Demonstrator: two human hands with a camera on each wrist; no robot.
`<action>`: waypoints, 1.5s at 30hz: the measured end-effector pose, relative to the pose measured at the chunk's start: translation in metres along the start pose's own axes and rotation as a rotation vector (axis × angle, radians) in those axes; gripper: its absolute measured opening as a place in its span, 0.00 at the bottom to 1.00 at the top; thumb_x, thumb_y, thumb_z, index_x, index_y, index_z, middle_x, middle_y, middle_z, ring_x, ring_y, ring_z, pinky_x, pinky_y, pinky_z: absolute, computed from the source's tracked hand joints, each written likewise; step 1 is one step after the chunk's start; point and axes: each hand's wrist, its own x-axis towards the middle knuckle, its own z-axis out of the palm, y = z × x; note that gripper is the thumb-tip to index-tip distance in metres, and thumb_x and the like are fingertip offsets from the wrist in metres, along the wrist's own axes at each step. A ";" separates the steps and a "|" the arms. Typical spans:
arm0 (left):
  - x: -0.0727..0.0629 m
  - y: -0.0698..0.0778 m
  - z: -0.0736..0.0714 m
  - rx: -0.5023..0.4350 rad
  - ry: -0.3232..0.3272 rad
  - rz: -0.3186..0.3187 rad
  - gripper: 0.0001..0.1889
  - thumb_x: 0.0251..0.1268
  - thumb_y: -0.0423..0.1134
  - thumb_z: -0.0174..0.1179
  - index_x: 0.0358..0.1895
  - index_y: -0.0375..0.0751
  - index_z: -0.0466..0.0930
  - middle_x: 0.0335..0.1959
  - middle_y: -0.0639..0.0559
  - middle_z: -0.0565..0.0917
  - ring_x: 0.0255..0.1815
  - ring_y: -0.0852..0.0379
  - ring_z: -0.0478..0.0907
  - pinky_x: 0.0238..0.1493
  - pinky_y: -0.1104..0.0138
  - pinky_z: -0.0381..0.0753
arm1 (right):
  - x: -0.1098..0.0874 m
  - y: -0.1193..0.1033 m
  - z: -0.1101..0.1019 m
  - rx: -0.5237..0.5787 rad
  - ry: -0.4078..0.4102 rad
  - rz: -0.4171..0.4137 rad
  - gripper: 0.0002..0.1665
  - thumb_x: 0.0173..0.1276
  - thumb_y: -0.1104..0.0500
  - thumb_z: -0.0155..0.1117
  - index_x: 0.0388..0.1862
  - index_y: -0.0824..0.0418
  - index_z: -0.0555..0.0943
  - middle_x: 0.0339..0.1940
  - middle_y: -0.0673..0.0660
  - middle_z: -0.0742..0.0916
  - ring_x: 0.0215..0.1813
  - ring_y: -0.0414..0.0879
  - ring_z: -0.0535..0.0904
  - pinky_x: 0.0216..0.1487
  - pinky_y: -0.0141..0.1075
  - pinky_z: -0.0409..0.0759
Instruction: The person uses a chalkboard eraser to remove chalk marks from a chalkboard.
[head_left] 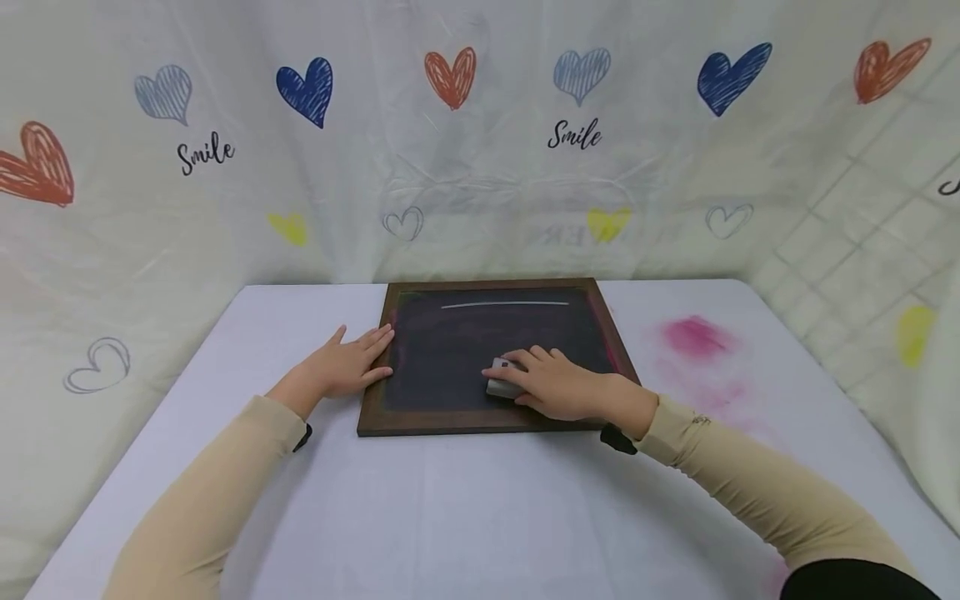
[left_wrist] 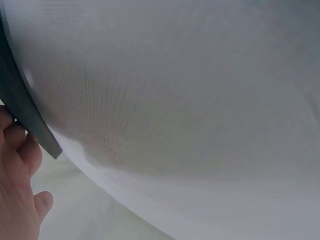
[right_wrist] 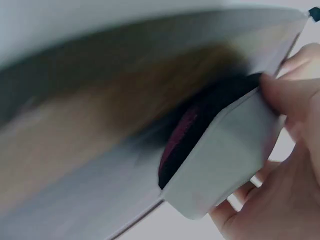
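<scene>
A chalkboard point(head_left: 435, 358) with a brown wooden frame lies on the table, a single white chalk line point(head_left: 506, 304) drawn near its far edge. My right hand point(head_left: 558, 387) grips a grey board eraser point(head_left: 501, 388) over the lower middle of the board. In the right wrist view, thumb and fingers hold the eraser's pale body point(right_wrist: 225, 150), and its dark felt pad point(right_wrist: 187, 132) carries a pink smear. With fingers extended, my left hand point(head_left: 348, 365) rests against the left side of the frame. The left wrist view shows its fingertips at the frame's edge point(left_wrist: 30, 112).
A white cloth covers the table point(head_left: 480, 517). Pink powder stains point(head_left: 697, 336) mark it right of the board. Behind hangs a pale curtain point(head_left: 510, 167) printed with hearts and "Smile". A black rounded object point(head_left: 855, 581) shows at the bottom right.
</scene>
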 end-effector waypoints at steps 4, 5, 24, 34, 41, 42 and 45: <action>0.001 -0.001 -0.001 0.010 -0.001 0.001 0.40 0.83 0.58 0.43 0.83 0.35 0.45 0.83 0.39 0.50 0.81 0.44 0.53 0.76 0.35 0.39 | -0.004 0.020 -0.002 -0.003 0.018 0.050 0.36 0.79 0.59 0.62 0.81 0.51 0.64 0.74 0.66 0.71 0.66 0.63 0.71 0.56 0.57 0.74; 0.001 -0.001 -0.002 0.013 -0.001 0.001 0.40 0.83 0.58 0.43 0.83 0.35 0.45 0.83 0.39 0.50 0.81 0.44 0.53 0.76 0.35 0.39 | -0.005 0.025 -0.003 -0.011 0.021 0.069 0.36 0.79 0.59 0.62 0.81 0.52 0.63 0.73 0.66 0.71 0.66 0.63 0.71 0.55 0.57 0.74; -0.001 0.001 0.004 -0.007 0.000 0.001 0.40 0.83 0.58 0.43 0.83 0.35 0.45 0.84 0.40 0.49 0.81 0.43 0.54 0.76 0.35 0.39 | 0.003 0.106 -0.023 0.008 -0.111 0.527 0.34 0.81 0.60 0.57 0.81 0.58 0.60 0.71 0.77 0.68 0.67 0.72 0.66 0.56 0.63 0.69; -0.001 -0.001 0.002 0.013 0.012 0.000 0.40 0.83 0.59 0.43 0.83 0.36 0.46 0.84 0.40 0.50 0.81 0.44 0.55 0.76 0.35 0.41 | 0.006 0.031 -0.012 -0.081 -0.075 0.216 0.36 0.79 0.56 0.61 0.82 0.56 0.62 0.68 0.72 0.74 0.64 0.67 0.73 0.56 0.59 0.77; -0.003 0.002 0.001 0.002 0.003 0.004 0.40 0.83 0.58 0.44 0.83 0.35 0.46 0.83 0.39 0.50 0.81 0.43 0.55 0.76 0.35 0.41 | 0.006 -0.008 -0.005 -0.121 -0.062 -0.039 0.38 0.78 0.56 0.63 0.83 0.52 0.62 0.71 0.66 0.74 0.65 0.62 0.74 0.59 0.56 0.76; -0.004 0.002 0.001 0.002 0.004 0.003 0.40 0.83 0.58 0.44 0.83 0.35 0.46 0.83 0.39 0.50 0.81 0.43 0.55 0.76 0.35 0.41 | 0.006 -0.005 -0.005 -0.117 -0.058 -0.038 0.38 0.78 0.57 0.63 0.83 0.52 0.61 0.72 0.66 0.73 0.65 0.62 0.74 0.59 0.57 0.76; -0.004 0.002 0.000 -0.002 0.007 -0.001 0.40 0.83 0.57 0.44 0.83 0.35 0.46 0.83 0.39 0.50 0.81 0.43 0.55 0.76 0.35 0.40 | 0.007 0.016 -0.006 -0.096 -0.027 0.015 0.38 0.78 0.58 0.62 0.83 0.55 0.61 0.72 0.67 0.73 0.65 0.64 0.74 0.58 0.59 0.76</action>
